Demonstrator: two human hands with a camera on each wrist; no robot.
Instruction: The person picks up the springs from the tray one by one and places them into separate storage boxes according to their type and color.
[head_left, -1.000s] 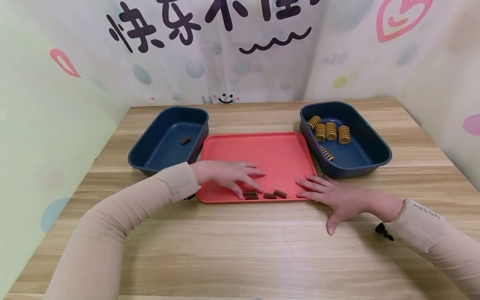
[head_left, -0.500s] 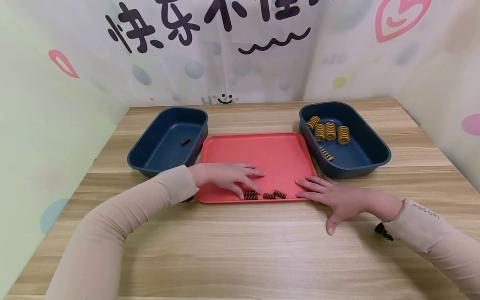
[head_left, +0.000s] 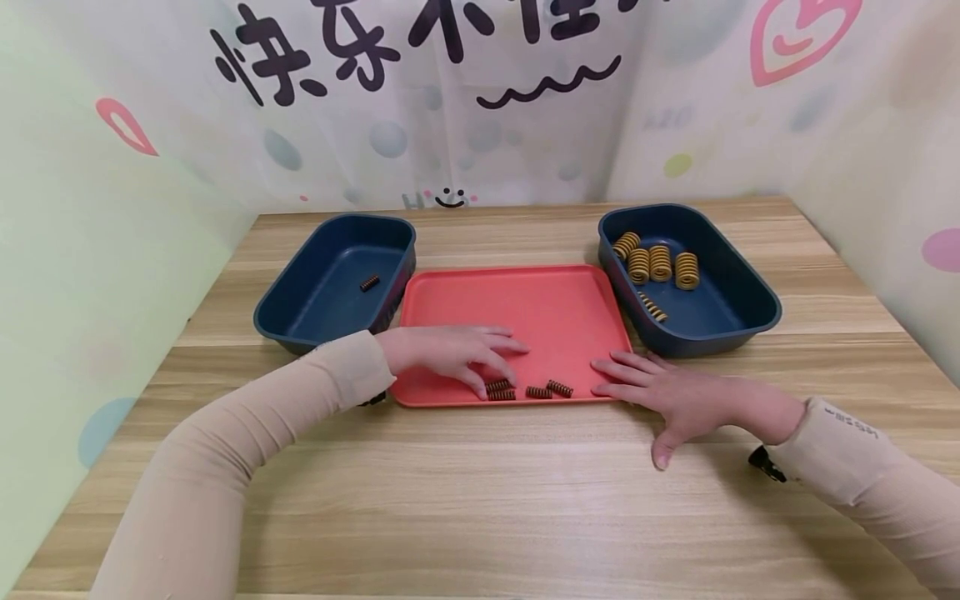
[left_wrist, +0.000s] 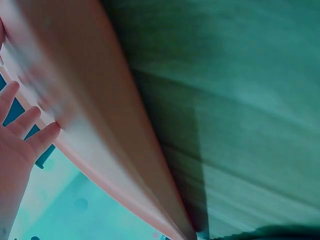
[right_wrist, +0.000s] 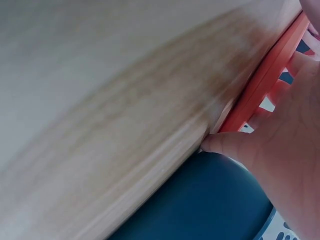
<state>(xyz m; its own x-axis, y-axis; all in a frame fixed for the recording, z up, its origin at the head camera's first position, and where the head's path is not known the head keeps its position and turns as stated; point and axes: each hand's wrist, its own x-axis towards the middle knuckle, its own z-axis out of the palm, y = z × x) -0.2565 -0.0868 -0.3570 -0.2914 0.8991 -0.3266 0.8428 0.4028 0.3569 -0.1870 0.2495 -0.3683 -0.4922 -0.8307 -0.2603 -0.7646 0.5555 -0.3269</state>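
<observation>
My left hand [head_left: 453, 350] is over the red tray [head_left: 525, 304], fingers spread and slightly bent. Its thumb and index fingertips are beside the ends of two small dark coil springs [head_left: 501, 396] at the tray's near edge; a firm pinch is not visible. Two more dark springs [head_left: 539, 392] lie just to their right. My right hand [head_left: 686, 400] lies with fingers spread, fingertips over the tray's right rim and thumb on the table. In the right wrist view, the right thumb [right_wrist: 227, 143] is close to the red rim, with nothing held.
At the left stands a blue bin [head_left: 300, 308] with one dark spring [head_left: 370, 282]. The right blue bin [head_left: 727, 308] contains several yellow coil springs [head_left: 660, 263], one of them thinner. Both bins flank the tray on the wooden table [head_left: 480, 500]. A printed cloth [head_left: 525, 150] hangs behind.
</observation>
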